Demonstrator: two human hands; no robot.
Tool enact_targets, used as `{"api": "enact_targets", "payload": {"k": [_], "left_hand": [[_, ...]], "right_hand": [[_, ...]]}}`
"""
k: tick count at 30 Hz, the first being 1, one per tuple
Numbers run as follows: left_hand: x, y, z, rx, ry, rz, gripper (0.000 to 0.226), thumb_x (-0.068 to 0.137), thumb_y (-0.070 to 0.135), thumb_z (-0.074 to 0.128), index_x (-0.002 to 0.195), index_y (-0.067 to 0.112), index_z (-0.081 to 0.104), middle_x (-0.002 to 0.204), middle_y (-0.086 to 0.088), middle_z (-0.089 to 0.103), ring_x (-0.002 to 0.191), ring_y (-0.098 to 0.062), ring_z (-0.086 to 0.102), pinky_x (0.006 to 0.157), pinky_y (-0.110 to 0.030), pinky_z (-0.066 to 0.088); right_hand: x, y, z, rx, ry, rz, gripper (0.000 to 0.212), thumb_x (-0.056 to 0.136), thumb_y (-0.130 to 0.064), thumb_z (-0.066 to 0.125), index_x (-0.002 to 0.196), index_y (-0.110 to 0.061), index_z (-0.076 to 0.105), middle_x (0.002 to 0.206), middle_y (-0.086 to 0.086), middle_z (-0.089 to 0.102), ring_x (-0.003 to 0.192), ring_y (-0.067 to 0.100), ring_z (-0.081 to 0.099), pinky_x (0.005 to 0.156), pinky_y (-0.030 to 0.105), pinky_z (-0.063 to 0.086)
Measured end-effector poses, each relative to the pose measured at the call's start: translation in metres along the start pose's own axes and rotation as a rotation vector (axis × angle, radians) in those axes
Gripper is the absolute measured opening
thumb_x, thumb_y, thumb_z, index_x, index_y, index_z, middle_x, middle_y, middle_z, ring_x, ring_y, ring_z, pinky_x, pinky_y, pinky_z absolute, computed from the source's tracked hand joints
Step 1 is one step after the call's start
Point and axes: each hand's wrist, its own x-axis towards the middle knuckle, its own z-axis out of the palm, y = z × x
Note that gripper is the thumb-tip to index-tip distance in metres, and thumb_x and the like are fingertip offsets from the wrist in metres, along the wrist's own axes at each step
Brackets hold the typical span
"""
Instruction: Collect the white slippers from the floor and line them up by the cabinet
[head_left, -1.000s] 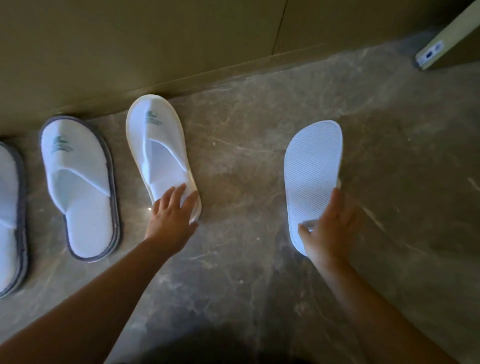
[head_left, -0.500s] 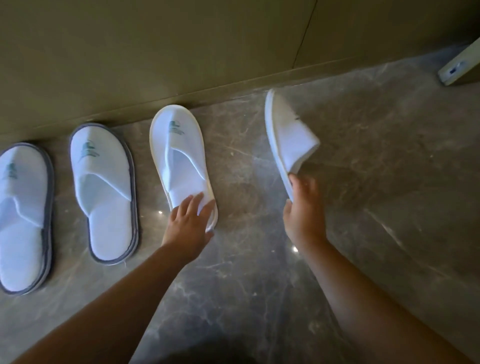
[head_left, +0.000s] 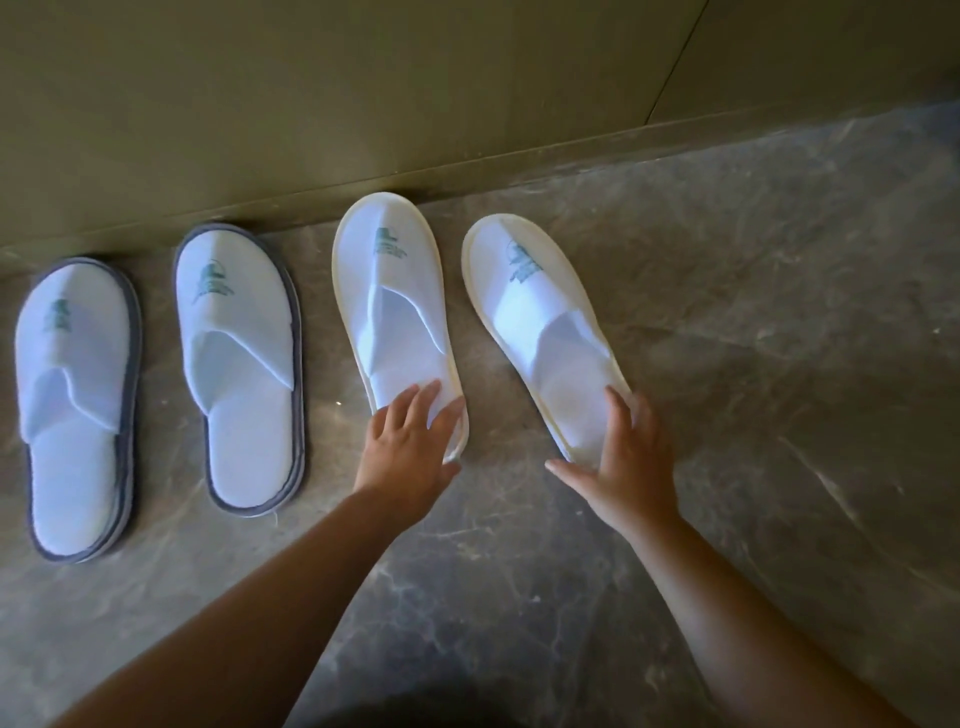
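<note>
Four white slippers lie toes-first in a row along the base of the cabinet (head_left: 311, 104). The two on the left, the far-left slipper (head_left: 72, 395) and its neighbour (head_left: 239, 364), have grey trim. The third slipper (head_left: 389, 291) has cream trim, and my left hand (head_left: 405, 452) lies over its heel with the fingers spread on top. The fourth slipper (head_left: 535, 312), also cream-trimmed, lies right side up and angled slightly to the left. My right hand (head_left: 628, 462) holds its heel, thumb splayed out toward the floor.
The floor (head_left: 779, 364) is dark grey marble and runs on to the right of the row. A vertical seam between cabinet panels (head_left: 670, 67) shows at the upper right. My own shadow falls across the bottom middle.
My right hand turned the fourth slipper from sole-up to right side up and set it down beside the third one. My left hand stayed on the third slipper's heel.
</note>
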Motion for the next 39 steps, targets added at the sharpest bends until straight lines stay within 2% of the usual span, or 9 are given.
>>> {"api": "enact_targets", "payload": {"k": [5,9,12,14,19,39], "left_hand": [[0.001,-0.001,-0.001,-0.012,-0.013,-0.006,0.066,0.084,0.042,0.051,0.140,0.027,0.017,0.153,-0.004,0.013,0.140,-0.024,0.008,0.115,-0.045,0.009],[0.001,-0.002,-0.001,-0.034,-0.058,-0.027,0.066,0.084,0.044,0.050,0.139,0.033,0.015,0.153,0.001,0.007,0.141,-0.026,-0.003,0.113,-0.055,-0.001],[0.001,-0.004,-0.002,-0.082,-0.073,-0.028,0.065,0.084,0.042,0.052,0.138,0.034,0.017,0.153,0.002,0.005,0.140,-0.027,-0.008,0.112,-0.058,0.002],[0.001,-0.005,-0.003,-0.097,-0.062,-0.015,0.064,0.084,0.040,0.053,0.138,0.033,0.020,0.153,0.001,0.006,0.140,-0.027,-0.006,0.113,-0.053,0.005],[0.000,-0.010,-0.002,-0.114,-0.054,0.001,0.064,0.083,0.040,0.054,0.138,0.033,0.021,0.153,0.002,0.008,0.139,-0.025,-0.003,0.114,-0.048,0.007],[-0.002,-0.011,-0.004,-0.097,-0.067,-0.002,0.069,0.082,0.042,0.055,0.139,0.034,0.018,0.154,0.000,0.007,0.140,-0.026,-0.003,0.114,-0.050,0.003]], "right_hand": [[0.008,-0.006,0.009,0.016,0.079,0.028,0.089,0.066,-0.036,0.074,0.137,-0.012,0.026,0.145,0.022,0.024,0.129,0.037,0.026,0.104,0.042,0.021],[0.017,-0.018,0.014,0.087,0.162,0.060,0.090,0.063,-0.028,0.077,0.136,-0.009,0.029,0.141,0.023,0.029,0.122,0.041,0.030,0.098,0.041,0.021],[0.028,-0.027,0.016,0.115,0.198,0.082,0.089,0.063,-0.027,0.077,0.135,-0.006,0.030,0.140,0.026,0.029,0.120,0.044,0.031,0.097,0.045,0.025],[0.035,-0.032,0.017,0.114,0.217,0.085,0.089,0.062,-0.028,0.078,0.135,-0.006,0.031,0.139,0.026,0.031,0.119,0.044,0.031,0.095,0.046,0.027],[0.041,-0.038,0.020,0.115,0.192,0.085,0.089,0.063,-0.027,0.077,0.135,-0.007,0.029,0.142,0.025,0.028,0.120,0.043,0.030,0.094,0.049,0.029],[0.034,-0.047,0.019,0.103,0.140,0.108,0.089,0.066,-0.032,0.075,0.136,-0.009,0.027,0.143,0.024,0.026,0.125,0.042,0.027,0.097,0.053,0.030]]}}
